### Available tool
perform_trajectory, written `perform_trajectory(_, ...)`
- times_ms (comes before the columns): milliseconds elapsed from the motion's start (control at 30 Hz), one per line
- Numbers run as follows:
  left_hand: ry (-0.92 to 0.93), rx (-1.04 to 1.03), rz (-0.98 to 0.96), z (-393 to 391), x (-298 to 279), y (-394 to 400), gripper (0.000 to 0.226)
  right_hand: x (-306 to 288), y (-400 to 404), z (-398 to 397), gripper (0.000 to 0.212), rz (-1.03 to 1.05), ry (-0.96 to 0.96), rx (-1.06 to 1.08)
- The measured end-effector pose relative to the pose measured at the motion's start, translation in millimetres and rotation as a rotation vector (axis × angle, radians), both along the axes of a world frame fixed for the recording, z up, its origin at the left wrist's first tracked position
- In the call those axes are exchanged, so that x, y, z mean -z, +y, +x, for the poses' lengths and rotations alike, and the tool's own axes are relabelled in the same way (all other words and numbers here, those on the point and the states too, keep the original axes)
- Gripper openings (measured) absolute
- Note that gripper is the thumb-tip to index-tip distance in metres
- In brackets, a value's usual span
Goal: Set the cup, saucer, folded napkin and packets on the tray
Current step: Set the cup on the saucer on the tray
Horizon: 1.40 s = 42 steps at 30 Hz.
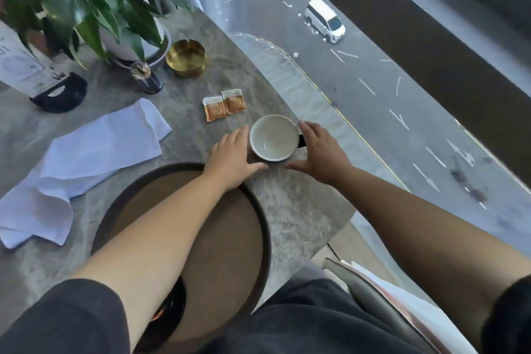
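We see both hands out over the grey marbled table (178,152), one on each side of the cup (274,137). The left hand (231,156) sits just left of the cup with fingers extended and spread, thumb stretched along the near side. The right hand (320,149) mirrors it on the other side, fingers loose and apart, thumb reaching toward the left thumb, next to the cup's dark handle. The hands cup the space around it, yet we cannot tell whether either palm touches the cup wall. The cup stands upright, pale inside and empty, near the table's far edge by the window. A dark rim shows beneath it, perhaps the saucer, but we cannot be sure.

Nearer to us lies the round brown tray (260,227) with its dark raised rim, the left forearm crossing above it. Two orange packets (224,104) lie flat side by side just beyond the cup, apart from it. The white napkin (86,164) sprawls left of the tray, loosely creased rather than neatly folded. Farther back stand a gold ashtray (186,58) and a potted plant (94,0). Through the glass, a white van (324,20) on the road below.
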<state>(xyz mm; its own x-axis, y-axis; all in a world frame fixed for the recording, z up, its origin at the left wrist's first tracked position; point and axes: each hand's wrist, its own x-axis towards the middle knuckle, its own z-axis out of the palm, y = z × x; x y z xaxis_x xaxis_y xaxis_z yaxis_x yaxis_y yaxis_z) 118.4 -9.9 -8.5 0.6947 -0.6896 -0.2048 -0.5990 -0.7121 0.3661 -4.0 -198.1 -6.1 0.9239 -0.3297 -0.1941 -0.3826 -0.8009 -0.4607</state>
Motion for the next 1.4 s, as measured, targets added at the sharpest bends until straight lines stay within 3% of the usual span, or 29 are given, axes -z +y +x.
perform_trajectory(200, 0.138, -0.010, -0.092, 2.6, 5.2, -4.4, 0.098, 7.9, -2.0, 8.3, 0.099, 0.173, -0.015, 0.015)
perform_trajectory(500, 0.257, -0.053, -0.303, -9.7, -9.8, 15.7, 0.088, -11.2, 9.4, 0.0, 0.089, 0.227, -0.105, -0.024)
perform_trajectory(933, 0.140, -0.146, -0.371, -51.0, -50.6, 102.6, 0.086, -56.4, 80.7, -21.2, 0.091, 0.169, -0.180, -0.164)
perform_trajectory(1400, 0.071, -0.423, -0.347, -122.7, -41.5, 260.6, 0.092, -53.0, 217.4, -38.3, 0.094, 0.203, -0.169, -0.458)
